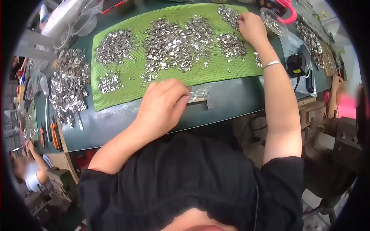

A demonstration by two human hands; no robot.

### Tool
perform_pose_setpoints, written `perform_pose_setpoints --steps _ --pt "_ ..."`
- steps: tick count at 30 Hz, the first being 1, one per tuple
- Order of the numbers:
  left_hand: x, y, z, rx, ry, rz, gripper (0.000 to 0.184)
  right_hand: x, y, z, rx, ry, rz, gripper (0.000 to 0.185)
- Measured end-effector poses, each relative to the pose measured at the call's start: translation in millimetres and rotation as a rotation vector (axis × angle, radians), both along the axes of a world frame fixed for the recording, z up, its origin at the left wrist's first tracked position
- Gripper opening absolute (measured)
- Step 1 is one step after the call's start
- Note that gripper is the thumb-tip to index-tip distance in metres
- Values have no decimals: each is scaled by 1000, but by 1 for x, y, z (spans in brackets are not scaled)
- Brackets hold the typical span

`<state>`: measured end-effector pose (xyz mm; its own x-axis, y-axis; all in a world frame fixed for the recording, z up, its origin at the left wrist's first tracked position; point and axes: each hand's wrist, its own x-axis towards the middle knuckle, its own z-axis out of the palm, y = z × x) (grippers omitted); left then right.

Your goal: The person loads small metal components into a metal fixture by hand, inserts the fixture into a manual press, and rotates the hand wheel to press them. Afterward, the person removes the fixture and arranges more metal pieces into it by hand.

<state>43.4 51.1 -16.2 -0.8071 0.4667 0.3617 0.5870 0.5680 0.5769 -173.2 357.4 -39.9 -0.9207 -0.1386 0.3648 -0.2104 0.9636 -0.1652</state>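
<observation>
My left hand is closed at the near edge of the green mat, its thumb and fingers pinched on the end of a narrow metal strip assembly. A small grey block hangs at the assembly's right end. At the mat's far right corner, my right hand has its fingertips down at a pile of small metal pieces. Those fingers are drawn together, and anything between them is too small to make out. More heaps of shiny metal pieces cover the green textured mat.
A large heap of metal links lies left of the mat, with orange-handled pliers below. A clear bowl of parts stands beyond my right hand. A black adapter sits to the right. Other people work at both sides.
</observation>
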Motion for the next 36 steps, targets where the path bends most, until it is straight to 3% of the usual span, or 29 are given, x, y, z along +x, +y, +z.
perform_pose_setpoints --steps 6,11,16,18,23,26,30,32,34,35,36 --pt "2 2 -5 -54 144 2 15 0 5 -6 -49 120 62 14" --pt "5 4 -6 -117 244 11 17 4 -2 -2 -244 283 -22 15" --pt "6 4 -1 -165 247 -16 16 10 -5 9 -212 224 29 14" --pt "4 3 -1 -72 138 -7 16 12 -9 14 -211 172 30 13" --pt "4 4 -2 -93 170 -18 16 11 -8 12 -328 214 147 17" --pt "4 4 0 -99 172 -21 17 14 -5 16 -223 160 81 20" --pt "5 5 -2 -124 257 -27 18 23 -9 22 -302 191 67 17" --pt "8 4 0 -133 265 -42 21 42 -17 27 -603 4 236 7" --pt "11 -1 2 -139 277 -43 24 85 -35 42 -601 -218 384 4" --pt "12 -5 2 -181 267 -52 27 101 -40 45 -373 -122 558 7" --pt "14 -10 3 -222 257 -59 30 98 -43 46 -368 -123 571 7"
